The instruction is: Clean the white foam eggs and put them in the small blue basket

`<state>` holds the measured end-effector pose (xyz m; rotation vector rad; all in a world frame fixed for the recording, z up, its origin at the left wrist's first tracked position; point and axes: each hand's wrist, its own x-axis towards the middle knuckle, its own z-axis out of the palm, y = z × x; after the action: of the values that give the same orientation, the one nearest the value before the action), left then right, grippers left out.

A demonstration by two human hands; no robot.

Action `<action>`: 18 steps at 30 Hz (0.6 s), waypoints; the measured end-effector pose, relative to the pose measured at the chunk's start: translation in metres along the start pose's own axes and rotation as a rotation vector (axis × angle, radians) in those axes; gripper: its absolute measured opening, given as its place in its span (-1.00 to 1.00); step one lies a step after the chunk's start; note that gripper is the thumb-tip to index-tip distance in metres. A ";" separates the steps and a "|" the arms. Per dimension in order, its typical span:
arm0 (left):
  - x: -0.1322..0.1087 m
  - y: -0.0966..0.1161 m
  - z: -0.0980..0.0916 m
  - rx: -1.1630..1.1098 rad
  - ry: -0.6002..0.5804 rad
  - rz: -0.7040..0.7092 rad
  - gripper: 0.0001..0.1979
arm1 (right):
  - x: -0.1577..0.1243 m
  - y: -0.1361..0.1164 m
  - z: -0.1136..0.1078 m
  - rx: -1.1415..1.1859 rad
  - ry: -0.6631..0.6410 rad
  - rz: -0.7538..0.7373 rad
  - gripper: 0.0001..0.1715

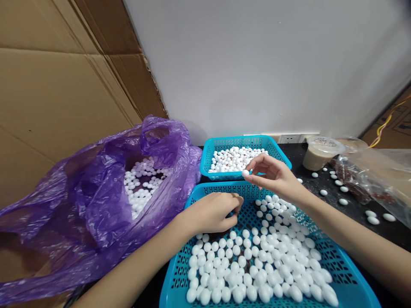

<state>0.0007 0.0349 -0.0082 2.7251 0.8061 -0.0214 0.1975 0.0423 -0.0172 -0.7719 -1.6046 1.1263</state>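
Observation:
My right hand [269, 173] pinches one small white foam ball [245, 173] between thumb and fingertips, above the gap between two blue baskets. My left hand [218, 211] is curled over the back left of the near blue basket [356, 267], its fingertips pressed together; whatever they grip, if anything, is hidden. Many white balls [282, 256] fill the near basket, with reddish-brown bits showing among them. Behind it, the far blue basket [284, 160] holds more white balls [233, 158], some with reddish-brown specks.
On the left a purple plastic bag [105, 184] lies open with white balls [141, 192] inside. At right on the black tabletop are stray balls [343, 201], a lidded cup [317, 156] and a clear bag [356, 175] with reddish-brown material. Cardboard [58, 85] and a wall [257, 68] stand behind.

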 end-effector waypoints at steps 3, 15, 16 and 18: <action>0.001 -0.001 0.000 -0.031 0.015 0.011 -0.95 | 0.000 -0.001 0.000 0.015 0.001 -0.005 -0.82; 0.001 -0.005 0.001 -0.108 0.166 0.072 -0.88 | 0.003 -0.001 -0.002 0.093 0.051 0.020 -0.79; 0.001 -0.004 0.000 -0.116 0.176 0.074 -0.88 | 0.003 -0.001 -0.002 0.099 0.048 0.024 -0.80; 0.001 -0.004 -0.001 -0.138 0.223 0.084 -0.88 | 0.004 -0.001 -0.003 0.116 0.043 0.026 -0.81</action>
<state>-0.0005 0.0386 -0.0085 2.6575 0.7208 0.3492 0.1990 0.0459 -0.0144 -0.7377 -1.4837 1.2029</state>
